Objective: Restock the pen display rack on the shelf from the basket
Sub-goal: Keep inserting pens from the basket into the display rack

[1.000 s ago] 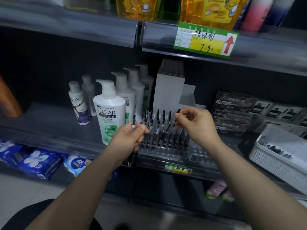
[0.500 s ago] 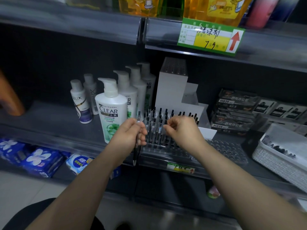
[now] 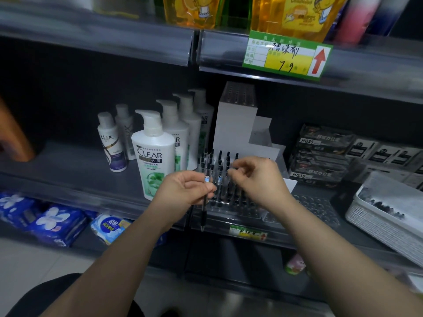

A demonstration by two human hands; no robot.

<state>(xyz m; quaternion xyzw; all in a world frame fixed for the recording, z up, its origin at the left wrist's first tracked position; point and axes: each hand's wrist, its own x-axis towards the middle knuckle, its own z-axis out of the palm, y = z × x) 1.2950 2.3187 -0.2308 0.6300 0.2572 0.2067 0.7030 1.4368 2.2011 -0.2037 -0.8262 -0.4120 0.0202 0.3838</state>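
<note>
the left hand (image 3: 183,191), grip narrow, pinches a slim black pen (image 3: 203,213) upright at 9 o'clock of the clear plastic pen display rack (image 3: 315,207). the right hand (image 3: 261,179) curls over the racked pens (image 3: 219,161); whether its grip holds one i cannot tell. its knuckles could knock neighbours askew.

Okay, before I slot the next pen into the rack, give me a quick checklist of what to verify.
1. Pen gripped in left hand: ok.
2. Its tip points down: ok.
3. Empty holes in rack, right side: ok.
4. Right hand clear of racked pens: not ok, fingers at their tops.
5. Right hand free to take it: cannot tell.
6. Basket holds spare pens: ok.
</note>
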